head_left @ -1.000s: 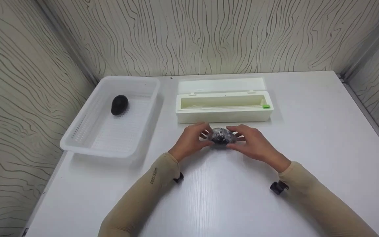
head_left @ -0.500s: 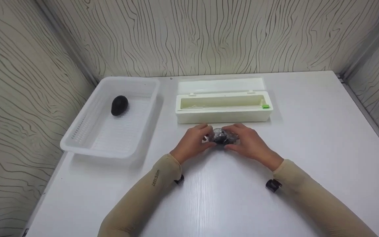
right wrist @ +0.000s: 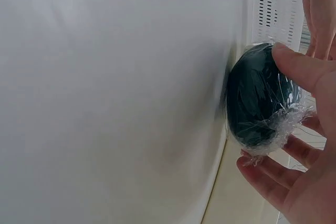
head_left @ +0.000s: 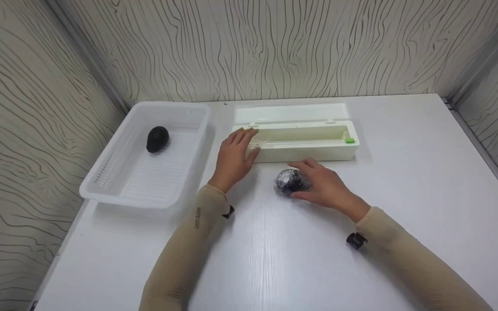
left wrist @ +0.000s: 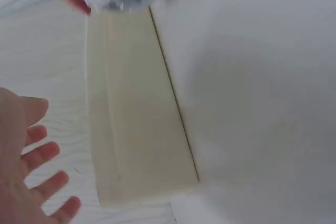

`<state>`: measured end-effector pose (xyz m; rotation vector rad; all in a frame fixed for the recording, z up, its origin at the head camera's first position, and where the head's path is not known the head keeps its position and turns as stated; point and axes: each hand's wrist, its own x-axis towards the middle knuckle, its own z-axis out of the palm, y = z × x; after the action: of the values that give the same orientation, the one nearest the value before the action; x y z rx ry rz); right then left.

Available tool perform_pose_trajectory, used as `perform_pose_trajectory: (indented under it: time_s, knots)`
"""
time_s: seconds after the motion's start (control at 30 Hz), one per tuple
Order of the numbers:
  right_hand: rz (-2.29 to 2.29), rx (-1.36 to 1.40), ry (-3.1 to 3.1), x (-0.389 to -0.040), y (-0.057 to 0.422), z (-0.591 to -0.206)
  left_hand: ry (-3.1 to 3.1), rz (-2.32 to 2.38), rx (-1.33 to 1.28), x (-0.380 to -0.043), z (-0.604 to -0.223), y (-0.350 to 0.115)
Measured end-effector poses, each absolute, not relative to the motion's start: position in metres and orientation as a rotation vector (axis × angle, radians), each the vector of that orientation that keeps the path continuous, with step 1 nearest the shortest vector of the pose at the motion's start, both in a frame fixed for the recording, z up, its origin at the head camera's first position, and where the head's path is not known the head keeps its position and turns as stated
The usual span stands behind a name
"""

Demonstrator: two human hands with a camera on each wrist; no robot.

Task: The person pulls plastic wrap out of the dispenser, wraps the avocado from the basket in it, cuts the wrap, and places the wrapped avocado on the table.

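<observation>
Away from the wrapped oval (head_left: 287, 182) goes the left hand (head_left: 233, 160), leftward and up the frame since half a second ago, while the right hand (head_left: 326, 183) stays by it. From where I stand, a white basket (head_left: 149, 177) fills the left of the frame, one bare dark oval (head_left: 158, 139) lying inside. Right of it comes the tan left sleeve (head_left: 188, 242), its small dark lettering looking like "Lets Slim". That hand is loosely spread, holding nothing, over the left end of the long cream box (head_left: 305, 154) in the upper middle; whether it touches I cannot tell. Just in front of the box, near the frame's centre, sits the dark oval in crinkled clear film, the right hand's thumb and fingers curved round it. Farthest right, the green tab (head_left: 349, 141) marks the box's end.
</observation>
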<state>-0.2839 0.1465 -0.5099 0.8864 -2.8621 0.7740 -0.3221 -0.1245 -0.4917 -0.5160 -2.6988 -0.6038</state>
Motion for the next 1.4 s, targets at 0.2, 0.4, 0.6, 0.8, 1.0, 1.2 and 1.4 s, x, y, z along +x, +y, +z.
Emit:
perform_pose_trajectory:
  time_s: [0.2, 0.4, 0.6, 0.8, 1.0, 1.2, 1.4]
  knots:
    - [0.750, 0.920, -2.859, -0.284, 0.140, -0.511, -2.947, -0.519, -0.388, -0.342, -0.499, -0.133]
    - [0.732, 0.917, -2.908, -0.286, 0.135, -0.512, -3.026, -0.462, -0.424, -0.352, -0.503, -0.135]
    - [0.722, 0.955, -2.978, -0.288, 0.134, -0.512, -3.051, -0.381, -0.426, -0.359, -0.506, -0.136]
    - [0.743, 1.005, -2.969, -0.289, 0.135, -0.511, -3.031, -0.351, -0.402, -0.364, -0.509, -0.136]
    - [0.719, 1.040, -2.936, -0.291, 0.139, -0.511, -3.003, -0.395, -0.419, -0.365, -0.509, -0.133]
    - [0.747, 1.050, -2.910, -0.293, 0.142, -0.509, -3.000, -0.421, -0.404, -0.364, -0.508, -0.132]
    - [0.859, 0.948, -2.873, -0.297, 0.158, -0.496, -3.015, -0.450, -0.391, -0.363, -0.507, -0.133]
